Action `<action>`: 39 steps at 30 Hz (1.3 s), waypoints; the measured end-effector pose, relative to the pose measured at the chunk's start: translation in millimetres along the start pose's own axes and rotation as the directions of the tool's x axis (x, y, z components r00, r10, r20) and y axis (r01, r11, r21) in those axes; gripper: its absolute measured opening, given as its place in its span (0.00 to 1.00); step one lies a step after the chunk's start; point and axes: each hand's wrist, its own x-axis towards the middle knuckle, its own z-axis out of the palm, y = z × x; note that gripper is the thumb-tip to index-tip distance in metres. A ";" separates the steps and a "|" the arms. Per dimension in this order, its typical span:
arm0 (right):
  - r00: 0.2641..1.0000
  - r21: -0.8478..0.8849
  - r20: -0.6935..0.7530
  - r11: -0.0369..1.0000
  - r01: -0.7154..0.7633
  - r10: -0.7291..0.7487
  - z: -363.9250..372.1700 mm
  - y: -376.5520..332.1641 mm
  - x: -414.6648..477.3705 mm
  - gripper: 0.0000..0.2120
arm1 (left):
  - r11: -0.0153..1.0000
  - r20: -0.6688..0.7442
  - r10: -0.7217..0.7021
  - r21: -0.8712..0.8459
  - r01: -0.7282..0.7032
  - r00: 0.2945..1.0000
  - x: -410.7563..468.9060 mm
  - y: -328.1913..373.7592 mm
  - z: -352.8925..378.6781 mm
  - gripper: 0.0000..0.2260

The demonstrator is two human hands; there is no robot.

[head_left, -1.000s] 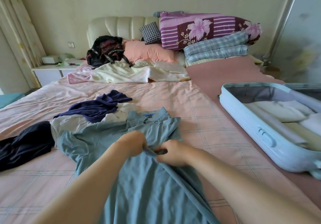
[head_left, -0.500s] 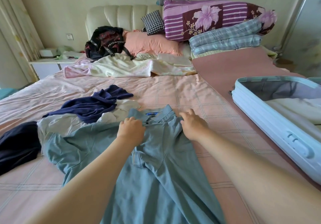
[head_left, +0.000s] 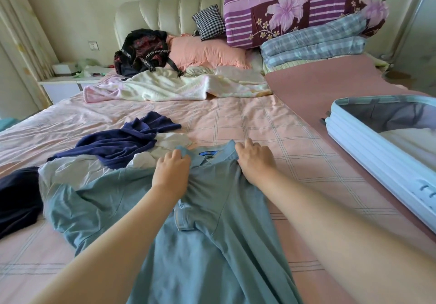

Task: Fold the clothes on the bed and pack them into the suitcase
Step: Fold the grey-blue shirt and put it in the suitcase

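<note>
A light blue polo shirt (head_left: 219, 240) lies front up on the pink checked bed (head_left: 259, 124), collar pointing away from me. My left hand (head_left: 173, 174) grips the left side of its collar. My right hand (head_left: 256, 161) holds the right side of the collar at the shoulder. To the left lie a navy garment (head_left: 122, 142), a white garment (head_left: 70, 171) under it, and a dark garment (head_left: 16, 197) at the edge. The open pale blue suitcase (head_left: 368, 143) stands at the right with folded light clothes inside.
A crumpled pale blanket (head_left: 179, 86), a black bag (head_left: 141, 52), a pink pillow (head_left: 207, 52) and stacked quilts (head_left: 306, 20) fill the head of the bed. A white nightstand (head_left: 68, 84) stands at the far left. A rose mat (head_left: 330, 91) lies under the suitcase.
Both hands moved from the shirt's middle up to its collar and spread apart, pulling the shirt flatter. The view shifted left, so less of the suitcase shows.
</note>
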 end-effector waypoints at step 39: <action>0.890 0.623 0.396 0.778 -0.080 -0.226 -125.7 -20.7 -270.9 0.33 | 0.833 -0.003 0.427 -0.387 -0.395 0.904 -208.2 79.3 -65.0 0.23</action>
